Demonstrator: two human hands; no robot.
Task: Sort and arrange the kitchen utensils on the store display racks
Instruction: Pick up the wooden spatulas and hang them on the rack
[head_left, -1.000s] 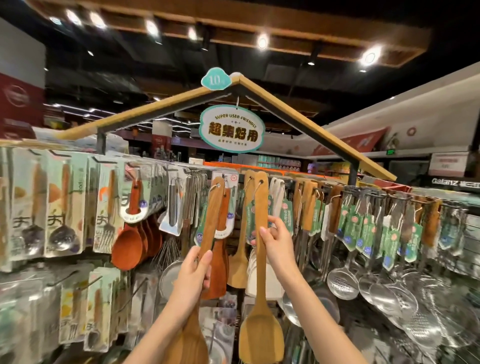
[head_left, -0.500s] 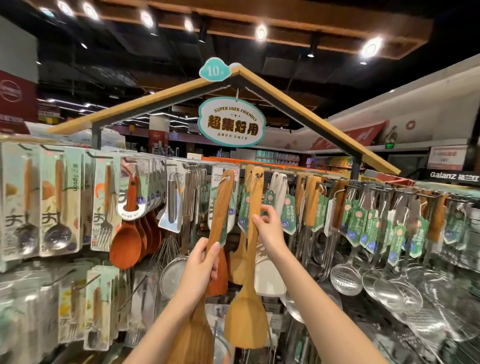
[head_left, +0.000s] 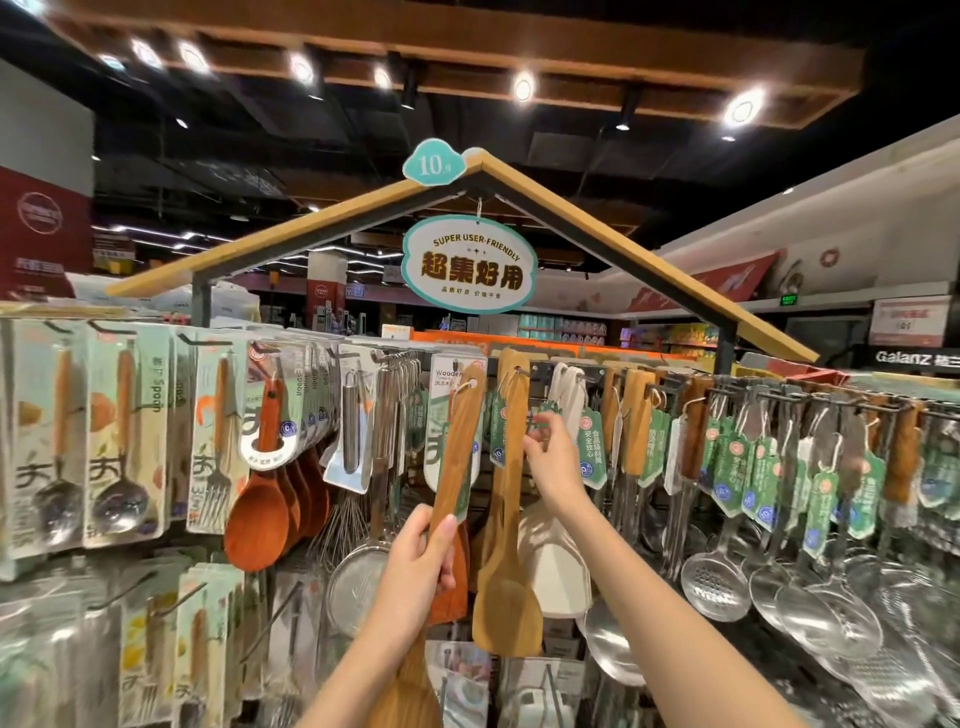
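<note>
Two wooden spatulas (head_left: 506, 519): one hanging, one gripped by left hand (head_left: 415, 566); perhaps more behind.

display rack (head_left: 675, 382) — hooks | hung: wooden spatulas (head_left: 511, 499), steel ladles (head_left: 717, 582), packaged spoons (head_left: 124, 436)

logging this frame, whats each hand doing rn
Left hand: grips the handle of a wooden spatula.
Right hand: fingers at the handle of a hanging wooden spatula; cannot tell whether it grips.
</note>
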